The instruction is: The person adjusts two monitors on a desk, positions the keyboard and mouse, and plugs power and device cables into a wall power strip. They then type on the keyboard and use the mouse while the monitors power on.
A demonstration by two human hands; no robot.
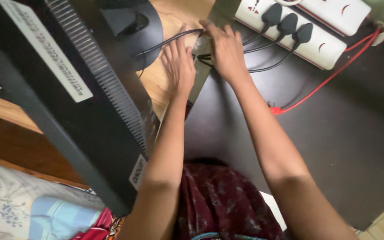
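Dark desk w/ white power strip at far edge. We're reaching both hands to black cable: left hand flat, fingers spread, resting beside it; right hand pinching it at desk edge. Cable running left-right, nearer right hand.

A thin black cable curved across the wooden desk from the monitor's round base to the dark panel's edge, under both hands.
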